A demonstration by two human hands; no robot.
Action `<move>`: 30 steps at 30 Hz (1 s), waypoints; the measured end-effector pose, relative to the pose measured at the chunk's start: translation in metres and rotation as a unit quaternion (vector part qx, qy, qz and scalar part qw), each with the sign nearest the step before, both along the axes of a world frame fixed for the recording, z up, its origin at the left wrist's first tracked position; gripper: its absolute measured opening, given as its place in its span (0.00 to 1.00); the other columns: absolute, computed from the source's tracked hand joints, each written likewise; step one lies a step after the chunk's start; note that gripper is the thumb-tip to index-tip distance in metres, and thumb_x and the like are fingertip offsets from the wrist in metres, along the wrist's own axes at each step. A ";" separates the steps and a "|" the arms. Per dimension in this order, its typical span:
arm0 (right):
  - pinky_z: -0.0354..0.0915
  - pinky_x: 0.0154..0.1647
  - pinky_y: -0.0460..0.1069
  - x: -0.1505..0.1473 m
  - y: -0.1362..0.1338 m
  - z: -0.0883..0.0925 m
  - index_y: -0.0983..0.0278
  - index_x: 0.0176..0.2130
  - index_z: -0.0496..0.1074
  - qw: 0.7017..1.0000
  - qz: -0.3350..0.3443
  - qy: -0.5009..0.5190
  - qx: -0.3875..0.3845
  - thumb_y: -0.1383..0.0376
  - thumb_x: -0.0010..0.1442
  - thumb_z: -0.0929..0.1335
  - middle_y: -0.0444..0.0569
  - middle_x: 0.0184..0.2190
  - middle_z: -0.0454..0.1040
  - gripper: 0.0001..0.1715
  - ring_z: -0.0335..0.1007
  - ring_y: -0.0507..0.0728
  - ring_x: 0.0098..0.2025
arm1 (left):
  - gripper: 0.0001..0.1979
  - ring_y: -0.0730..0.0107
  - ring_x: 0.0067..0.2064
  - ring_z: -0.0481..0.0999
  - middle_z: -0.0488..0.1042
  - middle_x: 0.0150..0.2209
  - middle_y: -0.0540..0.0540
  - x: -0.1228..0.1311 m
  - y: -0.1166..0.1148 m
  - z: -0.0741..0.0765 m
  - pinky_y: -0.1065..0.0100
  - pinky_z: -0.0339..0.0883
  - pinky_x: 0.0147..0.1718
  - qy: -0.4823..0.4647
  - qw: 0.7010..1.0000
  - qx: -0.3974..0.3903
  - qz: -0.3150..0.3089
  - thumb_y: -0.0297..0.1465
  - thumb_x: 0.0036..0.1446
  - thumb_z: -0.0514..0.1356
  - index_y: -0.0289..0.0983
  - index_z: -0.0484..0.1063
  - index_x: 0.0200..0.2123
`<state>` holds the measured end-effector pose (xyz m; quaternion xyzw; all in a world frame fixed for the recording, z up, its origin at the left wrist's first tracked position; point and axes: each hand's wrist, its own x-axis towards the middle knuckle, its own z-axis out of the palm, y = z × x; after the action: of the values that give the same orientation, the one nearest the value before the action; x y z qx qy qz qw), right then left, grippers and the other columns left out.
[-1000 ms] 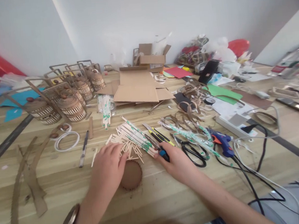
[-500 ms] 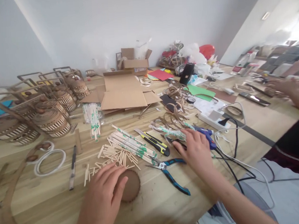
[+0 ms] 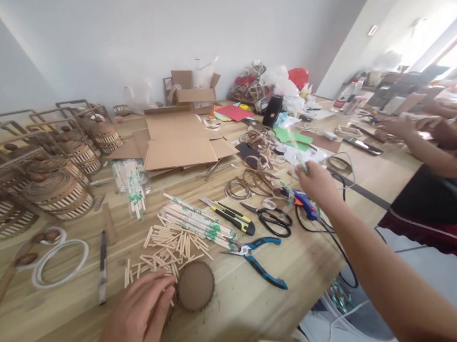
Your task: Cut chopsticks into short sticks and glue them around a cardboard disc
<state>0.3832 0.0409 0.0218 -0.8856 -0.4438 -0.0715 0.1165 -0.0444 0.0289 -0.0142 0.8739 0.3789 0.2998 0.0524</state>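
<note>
My left hand (image 3: 139,312) rests at the near edge of a heap of short cut wooden sticks (image 3: 171,244), fingers curved and thumb a little apart. Just right of it lies a round brown disc (image 3: 197,285) with a notched rim. My right hand (image 3: 320,185) is raised and closed on a clear plastic wrapper (image 3: 302,160) with green marks, blurred by motion. Below that hand is a blue glue gun (image 3: 305,205). Black-handled scissors (image 3: 274,220), blue-handled pliers (image 3: 259,261), a yellow-and-black box cutter (image 3: 232,215) and wrapped chopsticks (image 3: 196,221) lie between my hands.
Lidded woven baskets (image 3: 61,189) with tall handles crowd the left. Flattened cardboard (image 3: 179,148) lies behind the sticks. Brown strips (image 3: 262,176) coil mid-table. Cables (image 3: 345,267) hang at the near right edge. Another person's arms (image 3: 419,140) work at the right.
My right hand has moved up and right with the wrapper, uncovering the scissors. My left hand has drawn left and down, off the brown disc. The view has turned slightly right.
</note>
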 end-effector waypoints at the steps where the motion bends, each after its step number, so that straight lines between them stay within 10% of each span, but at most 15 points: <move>1: 0.57 0.30 0.51 0.001 -0.003 -0.006 0.69 0.41 0.69 1.000 -0.008 0.004 -0.015 0.55 0.65 0.59 0.61 0.35 0.73 0.20 0.69 0.64 0.36 | 0.18 0.65 0.39 0.82 0.82 0.38 0.49 -0.001 0.000 -0.001 0.67 0.78 0.37 0.002 1.000 -0.003 -0.003 0.41 0.65 0.49 0.43 0.78 0.37; 6: 0.58 0.31 0.51 -0.009 -0.011 -0.039 0.68 0.38 0.71 0.998 -0.003 0.017 -0.061 0.60 0.62 0.64 0.62 0.39 0.72 0.14 0.71 0.64 0.37 | 0.18 0.65 0.39 0.82 0.81 0.38 0.50 -0.007 -0.002 -0.003 0.67 0.78 0.36 0.006 1.000 -0.009 -0.016 0.43 0.64 0.50 0.45 0.78 0.37; 13: 0.61 0.38 0.50 -0.022 -0.021 -0.037 0.63 0.40 0.69 0.992 0.098 0.020 -0.072 0.60 0.65 0.63 0.55 0.42 0.73 0.10 0.71 0.61 0.44 | 0.17 0.68 0.36 0.82 0.82 0.36 0.52 -0.005 -0.007 -0.003 0.72 0.77 0.35 -0.007 1.000 -0.009 -0.018 0.43 0.63 0.51 0.45 0.78 0.37; 20: 0.64 0.38 0.53 -0.043 -0.013 -0.066 0.70 0.41 0.68 0.992 0.095 0.028 -0.077 0.47 0.62 0.64 0.65 0.41 0.73 0.27 0.72 0.66 0.43 | 0.17 0.69 0.35 0.82 0.82 0.35 0.51 0.012 -0.019 -0.002 0.73 0.77 0.35 -0.017 1.000 -0.009 -0.022 0.43 0.64 0.51 0.45 0.78 0.37; 30: 0.62 0.38 0.48 -0.031 -0.013 -0.042 0.63 0.29 0.65 0.980 0.183 0.065 -0.029 0.69 0.60 0.64 0.54 0.32 0.75 0.07 0.71 0.59 0.37 | 0.16 0.71 0.35 0.82 0.82 0.34 0.53 0.028 -0.016 0.001 0.76 0.76 0.35 -0.007 0.999 -0.016 -0.049 0.42 0.64 0.52 0.45 0.78 0.38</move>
<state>0.3525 0.0274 -0.0203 -0.7950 -0.5921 0.0222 0.1302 -0.0168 0.0126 -0.0132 0.8882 0.3402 0.2973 0.0839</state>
